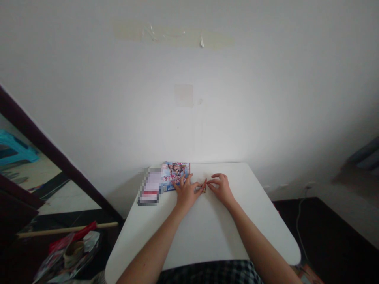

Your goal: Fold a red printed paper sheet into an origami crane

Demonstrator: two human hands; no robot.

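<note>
Above the white table (201,232), my left hand (186,192) and my right hand (221,189) meet at a small reddish-brown piece (205,185). Its kind is too small to make out. The thumb and a finger of my left hand pinch it from the left, while the other fingers spread over the lower right of a colourful printed packet (177,171). From the right, the thumb and index finger of my right hand close on the same piece, with the remaining fingers curled loosely. The packet lies flat with blue, white and red print.
A blurred-out phone (150,187) lies left of the packet, at the table's left edge. Behind the table stands a white wall (225,110). On the floor at left are a wooden stick (68,228) and a cluttered bag (74,252). A cable (298,221) hangs at right.
</note>
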